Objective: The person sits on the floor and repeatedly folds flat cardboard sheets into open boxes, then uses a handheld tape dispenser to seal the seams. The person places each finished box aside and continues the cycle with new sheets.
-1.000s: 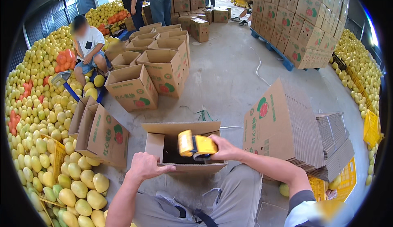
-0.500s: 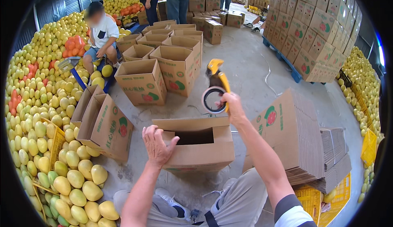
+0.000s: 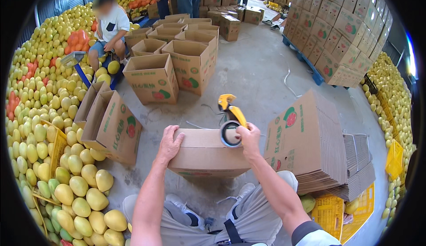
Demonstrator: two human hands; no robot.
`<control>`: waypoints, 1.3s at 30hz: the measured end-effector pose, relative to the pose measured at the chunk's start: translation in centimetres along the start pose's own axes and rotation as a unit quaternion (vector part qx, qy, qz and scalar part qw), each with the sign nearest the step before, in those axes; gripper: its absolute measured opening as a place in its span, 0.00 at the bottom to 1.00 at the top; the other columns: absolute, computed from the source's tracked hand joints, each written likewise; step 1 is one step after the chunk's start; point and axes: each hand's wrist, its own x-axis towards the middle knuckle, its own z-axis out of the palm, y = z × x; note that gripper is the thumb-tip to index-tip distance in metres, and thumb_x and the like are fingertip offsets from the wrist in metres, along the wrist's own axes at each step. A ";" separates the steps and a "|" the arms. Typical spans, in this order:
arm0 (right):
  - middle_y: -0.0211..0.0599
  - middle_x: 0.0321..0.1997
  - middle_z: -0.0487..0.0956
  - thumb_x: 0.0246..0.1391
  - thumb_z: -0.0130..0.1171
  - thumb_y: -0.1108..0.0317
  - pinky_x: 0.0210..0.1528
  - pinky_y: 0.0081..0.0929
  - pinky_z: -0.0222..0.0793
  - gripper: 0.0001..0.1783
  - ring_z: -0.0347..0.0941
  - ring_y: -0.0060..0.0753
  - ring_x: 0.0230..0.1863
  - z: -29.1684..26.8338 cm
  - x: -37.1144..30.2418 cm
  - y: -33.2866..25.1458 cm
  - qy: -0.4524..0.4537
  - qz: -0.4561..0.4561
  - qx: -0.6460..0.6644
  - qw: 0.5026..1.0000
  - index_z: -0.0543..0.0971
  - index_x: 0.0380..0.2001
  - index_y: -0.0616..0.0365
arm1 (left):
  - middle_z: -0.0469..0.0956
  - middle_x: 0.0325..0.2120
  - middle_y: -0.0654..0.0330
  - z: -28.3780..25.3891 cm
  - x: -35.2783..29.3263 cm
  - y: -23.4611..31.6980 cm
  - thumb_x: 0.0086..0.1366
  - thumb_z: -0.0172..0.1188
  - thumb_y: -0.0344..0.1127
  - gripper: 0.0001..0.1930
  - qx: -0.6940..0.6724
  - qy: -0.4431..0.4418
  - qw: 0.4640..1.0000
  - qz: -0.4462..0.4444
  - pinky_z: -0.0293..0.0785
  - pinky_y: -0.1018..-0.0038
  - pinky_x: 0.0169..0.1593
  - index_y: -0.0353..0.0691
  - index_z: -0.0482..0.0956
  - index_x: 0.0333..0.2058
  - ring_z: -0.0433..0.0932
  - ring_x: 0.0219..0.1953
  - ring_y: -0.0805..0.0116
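Between my knees stands a brown cardboard box [image 3: 205,158], its top flaps folded down. My left hand [image 3: 170,144] grips the box's left end, the thumb lying on top and the fingers over the edge. In my right hand [image 3: 250,138] is a tape dispenser [image 3: 238,115] with a yellow handle and a roll of tape. Its yellow head points up and away from me, and the roll is just over the right part of the box top. My right fingers are closed around the handle, close to the box's right end.
Flat cartons [image 3: 306,139] are stacked at my right, beside yellow crates [image 3: 327,211]. Open boxes [image 3: 153,80] stand ahead and at the left. Yellow fruit [image 3: 84,204] is heaped on the left, where a person [image 3: 111,31] sits. Packed cartons rest on a blue pallet [image 3: 306,62].
The box's open top has been closed by its flaps. My left hand has shifted up to the box's left end. My right hand has lowered the tape dispenser toward the box top.
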 end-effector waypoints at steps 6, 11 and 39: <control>0.29 0.34 0.77 0.52 0.62 0.72 0.28 0.19 0.67 0.18 0.71 0.15 0.27 -2.0 -2.0 -0.8 0.125 -0.060 0.113 0.984 0.77 0.47 0.65 | 0.71 0.56 0.45 0.3 0.2 -0.9 0.70 0.62 0.41 0.22 0.025 0.134 0.988 -0.067 0.67 0.58 0.65 0.33 0.74 0.56 0.71 0.60 0.45; 0.30 0.37 0.78 0.51 0.66 0.71 0.38 0.24 0.73 0.21 0.74 0.21 0.35 1.7 -0.5 -2.2 0.094 -0.119 0.097 0.984 0.77 0.49 0.65 | 0.70 0.56 0.42 1.6 -4.1 1.4 0.71 0.60 0.37 0.20 0.070 0.210 0.962 -0.158 0.63 0.53 0.67 0.32 0.72 0.56 0.68 0.61 0.42; 0.56 0.56 0.77 0.43 0.73 0.64 0.58 0.49 0.72 0.48 0.75 0.61 0.55 6.5 -1.6 2.9 -0.001 -0.363 -0.232 0.903 0.64 0.68 0.65 | 0.65 0.66 0.49 -0.9 -6.7 8.4 0.50 0.61 0.79 0.44 0.359 -0.116 0.904 0.198 0.57 0.27 0.59 0.61 0.78 0.60 0.62 0.64 0.24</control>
